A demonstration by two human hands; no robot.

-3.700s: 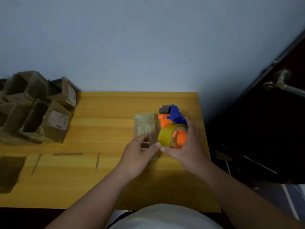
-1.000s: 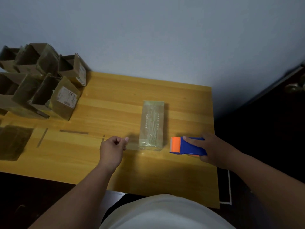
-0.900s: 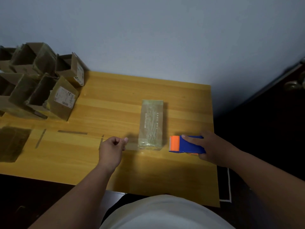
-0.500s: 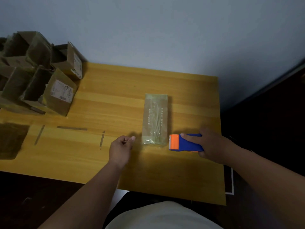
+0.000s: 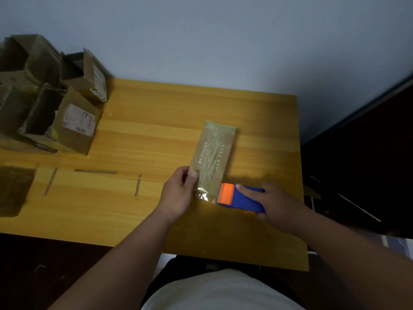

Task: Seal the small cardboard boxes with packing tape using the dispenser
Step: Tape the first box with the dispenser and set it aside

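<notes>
A long, narrow cardboard box (image 5: 212, 157) covered in shiny tape lies on the wooden table (image 5: 156, 121), right of centre. My left hand (image 5: 178, 195) holds its near left edge, thumb on the top face. My right hand (image 5: 277, 204) grips the blue and orange tape dispenser (image 5: 239, 198), whose orange front end sits at the box's near end. A loose, glossy tail of tape (image 5: 204, 195) lies between the box end and the dispenser.
Several open cardboard boxes (image 5: 55, 104) with white labels are piled at the table's far left. Thin strips of tape (image 5: 96, 171) stick to the table's left half, and a dark flat patch (image 5: 13, 189) lies at the left edge. A dark door (image 5: 368, 153) stands to the right.
My left hand moved from the bare table onto the box's near left edge. The dispenser's orange end came up to the box's near end. The view shifted slightly.
</notes>
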